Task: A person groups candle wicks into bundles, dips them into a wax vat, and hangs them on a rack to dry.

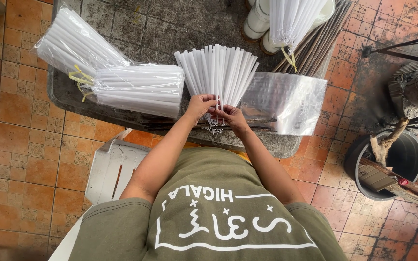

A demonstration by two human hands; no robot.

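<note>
I'm gathering a fan of white sticks [218, 72] on the stone slab [59, 92]. My left hand [199, 106] and right hand [232, 117] pinch its lower ends; next comes squaring them, near the clear bag [286, 101].

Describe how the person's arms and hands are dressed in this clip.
Both the left hand and the right hand are bare, with no gloves or visible jewellery. The arms are uncovered below short olive-green T-shirt sleeves; the shirt carries white printed markings.
</note>
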